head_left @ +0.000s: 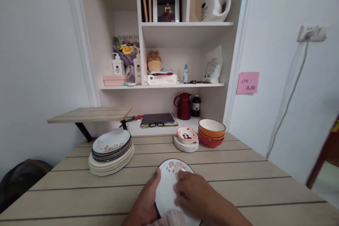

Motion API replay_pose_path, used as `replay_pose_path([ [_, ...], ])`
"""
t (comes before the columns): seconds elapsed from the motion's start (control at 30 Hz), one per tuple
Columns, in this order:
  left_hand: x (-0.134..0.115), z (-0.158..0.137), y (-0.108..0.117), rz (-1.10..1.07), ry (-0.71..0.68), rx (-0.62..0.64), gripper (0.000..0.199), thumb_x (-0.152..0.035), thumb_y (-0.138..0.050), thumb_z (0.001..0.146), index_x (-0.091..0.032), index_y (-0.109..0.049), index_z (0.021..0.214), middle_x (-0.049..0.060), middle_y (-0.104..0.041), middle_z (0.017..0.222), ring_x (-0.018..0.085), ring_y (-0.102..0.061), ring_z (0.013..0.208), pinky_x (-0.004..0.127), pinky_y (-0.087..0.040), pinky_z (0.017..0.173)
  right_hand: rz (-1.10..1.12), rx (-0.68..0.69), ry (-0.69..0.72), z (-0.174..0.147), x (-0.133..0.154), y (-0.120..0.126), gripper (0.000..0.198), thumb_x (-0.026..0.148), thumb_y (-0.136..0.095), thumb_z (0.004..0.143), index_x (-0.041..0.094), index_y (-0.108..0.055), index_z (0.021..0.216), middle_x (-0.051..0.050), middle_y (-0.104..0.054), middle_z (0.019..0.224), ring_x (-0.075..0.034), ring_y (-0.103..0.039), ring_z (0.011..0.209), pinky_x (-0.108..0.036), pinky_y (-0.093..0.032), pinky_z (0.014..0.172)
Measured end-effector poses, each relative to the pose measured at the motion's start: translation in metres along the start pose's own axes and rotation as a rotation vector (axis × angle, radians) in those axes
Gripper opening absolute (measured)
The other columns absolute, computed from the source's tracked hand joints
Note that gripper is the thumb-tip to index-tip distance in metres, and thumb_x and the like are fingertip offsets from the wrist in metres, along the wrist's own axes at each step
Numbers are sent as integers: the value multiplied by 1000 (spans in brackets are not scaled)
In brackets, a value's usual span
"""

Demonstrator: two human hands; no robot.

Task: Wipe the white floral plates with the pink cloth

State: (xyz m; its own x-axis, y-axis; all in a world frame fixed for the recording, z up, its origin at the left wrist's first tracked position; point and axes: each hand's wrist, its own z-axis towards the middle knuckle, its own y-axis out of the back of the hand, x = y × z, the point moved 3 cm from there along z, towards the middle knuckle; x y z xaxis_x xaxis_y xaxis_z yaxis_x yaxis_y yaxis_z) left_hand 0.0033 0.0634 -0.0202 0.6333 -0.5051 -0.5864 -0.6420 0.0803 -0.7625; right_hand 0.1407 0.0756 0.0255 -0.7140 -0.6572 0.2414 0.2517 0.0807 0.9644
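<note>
A white plate point(165, 190) with a dark rim and a brown floral print is tilted up in front of me, over the near part of the table. My left hand point(148, 197) grips its left edge, the thumb on the rim. Over the plate's face is my right hand point(192, 192), its fingers curled and closed. A pale pinkish cloth point(171, 218) shows just beneath those fingers, across the lower part of the plate; the fingers hide how it is held. The plate's bottom end runs towards the lower frame edge.
A stack of plates point(111, 143) stands at the left of the slatted table point(79, 197). Towards the back right are small saucers point(186, 146) under a patterned dish point(187, 134), beside stacked orange and red bowls point(212, 132). Behind stand a red jug point(183, 106) and shelves point(185, 85).
</note>
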Motion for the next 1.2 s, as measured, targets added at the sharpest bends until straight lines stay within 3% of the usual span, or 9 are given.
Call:
replay_pose_path([
  [0.13,0,0,-2,-5,-16,-3,59,-51,-55,83,-12,-53,125,15,-72,99,28,-68,90,38,-47,85,158,-31,140,3,24,-7,17,34,-55,85,23,-68,85,-1,-66,89,-15,-58,84,-25,-38,74],
  [0.33,-4,-2,-4,5,-98,-44,58,-49,-59,81,-12,-53,125,14,-72,97,27,-68,88,38,-47,85,158,-232,40,18,27,0,22,31,-47,90,22,-67,90,-4,-64,95,-18,-55,92,-28,-37,81],
  [0.5,-4,-4,-5,13,-77,-42,60,-50,-57,82,-13,-51,128,14,-72,100,27,-68,90,39,-46,87,27,-126,-82,11,-1,8,27,32,-47,88,19,-67,76,-5,-65,87,-18,-58,81,-29,-37,70],
  [0.6,-4,-4,-4,6,-55,-27,59,-50,-56,83,-13,-50,129,15,-71,101,28,-68,91,39,-46,88,-33,-23,-19,2,-6,5,25,35,-53,84,19,-68,72,-5,-64,88,-16,-57,74,-28,-35,64],
  [0.83,-3,-5,-5,17,-79,-52,58,-51,-58,81,-14,-54,126,14,-72,100,28,-68,91,38,-47,86,84,-30,131,2,24,-10,22,34,-50,87,22,-68,84,-2,-65,90,-16,-58,78,-27,-37,69],
  [1.07,-2,-8,-6,18,-122,-85,58,-49,-60,80,-13,-54,125,13,-72,100,27,-68,90,37,-46,88,134,-230,-43,16,23,4,27,32,-41,92,22,-66,92,-5,-63,99,-17,-58,93,-27,-38,79],
  [1.2,-4,-8,-6,29,-111,-67,58,-49,-59,81,-14,-52,127,13,-71,102,27,-68,90,37,-45,89,23,-133,-134,9,3,9,29,34,-43,91,20,-67,85,-6,-66,92,-18,-60,82,-28,-38,69],
])
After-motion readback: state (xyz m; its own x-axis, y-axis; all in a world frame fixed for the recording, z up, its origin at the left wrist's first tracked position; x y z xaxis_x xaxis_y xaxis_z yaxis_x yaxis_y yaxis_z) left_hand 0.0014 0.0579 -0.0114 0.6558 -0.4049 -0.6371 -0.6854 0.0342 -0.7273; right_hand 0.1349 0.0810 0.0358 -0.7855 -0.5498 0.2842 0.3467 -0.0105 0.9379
